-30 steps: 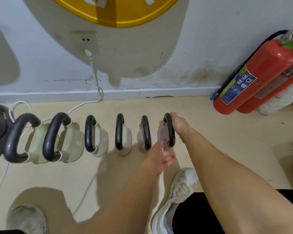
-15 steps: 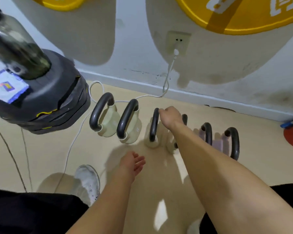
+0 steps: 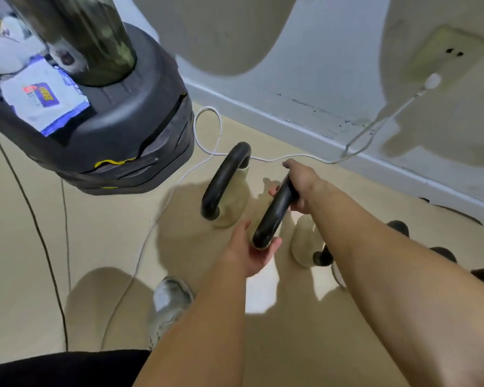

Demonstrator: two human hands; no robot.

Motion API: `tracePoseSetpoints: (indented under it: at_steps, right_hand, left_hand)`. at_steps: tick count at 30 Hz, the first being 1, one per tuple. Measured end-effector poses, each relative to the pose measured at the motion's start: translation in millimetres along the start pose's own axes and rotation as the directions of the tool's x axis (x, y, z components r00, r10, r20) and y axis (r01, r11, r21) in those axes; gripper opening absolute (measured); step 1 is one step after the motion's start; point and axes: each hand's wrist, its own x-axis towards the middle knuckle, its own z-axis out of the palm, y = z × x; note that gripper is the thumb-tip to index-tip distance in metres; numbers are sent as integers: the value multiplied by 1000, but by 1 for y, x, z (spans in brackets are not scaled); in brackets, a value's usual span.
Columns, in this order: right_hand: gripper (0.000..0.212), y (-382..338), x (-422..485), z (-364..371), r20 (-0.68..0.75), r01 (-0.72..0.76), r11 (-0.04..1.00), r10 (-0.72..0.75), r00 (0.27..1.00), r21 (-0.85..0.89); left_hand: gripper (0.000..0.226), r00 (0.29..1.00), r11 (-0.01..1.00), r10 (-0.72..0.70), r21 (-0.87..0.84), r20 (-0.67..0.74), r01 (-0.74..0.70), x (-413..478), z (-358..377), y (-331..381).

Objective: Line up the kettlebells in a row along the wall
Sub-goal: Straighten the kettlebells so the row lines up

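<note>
Pale kettlebells with black handles stand in a row near the wall. The leftmost kettlebell (image 3: 226, 188) stands alone on the floor. My right hand (image 3: 301, 182) is closed around the far end of the second kettlebell's handle (image 3: 274, 213). My left hand (image 3: 250, 251) cups the near end of that handle, thumb and fingers around it. This kettlebell's body is hidden behind my hands. A third kettlebell (image 3: 303, 243) sits just right of it, half under my right forearm. More black handles (image 3: 398, 227) show beyond my arm at the right edge.
A big black punch-bag base (image 3: 101, 141) stands left of the row, close to the leftmost kettlebell. A white cable (image 3: 208, 135) runs from the wall socket (image 3: 442, 54) across the floor behind the kettlebells. A thin black cord (image 3: 39, 233) lies at left. My shoe (image 3: 169, 303) is below.
The view has swung left along the row. My right hand moved from the third kettlebell's handle to the second one's. My left hand came up from hanging free and closed on that handle.
</note>
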Motion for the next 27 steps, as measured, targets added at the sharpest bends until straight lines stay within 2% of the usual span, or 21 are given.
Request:
tracePoseSetpoints:
  at_steps: [3, 6, 10, 16, 23, 27]
  right_hand:
    - [20, 5, 11, 14, -128, 72, 990, -56, 990, 125]
    - [18, 8, 15, 19, -209, 119, 983, -88, 974, 137]
    - [17, 7, 15, 29, -201, 129, 987, -109, 974, 92]
    - [14, 5, 17, 36, -199, 127, 989, -111, 974, 70]
    - [12, 6, 21, 26, -214, 113, 974, -69, 974, 198]
    - [12, 8, 20, 29, -198, 125, 977, -90, 976, 172]
  left_hand:
    - [46, 994, 996, -86, 7, 66, 86, 0, 1, 7]
    - [21, 998, 1000, -7, 31, 58, 6, 2, 7, 3]
    - [19, 999, 997, 53, 52, 14, -53, 1, 8, 0]
    - [21, 1000, 1000, 19, 24, 16, -19, 1, 5, 3]
    - [18, 997, 992, 71, 108, -13, -69, 0, 7, 14]
    - [16, 996, 994, 76, 74, 44, -79, 4, 3, 7]
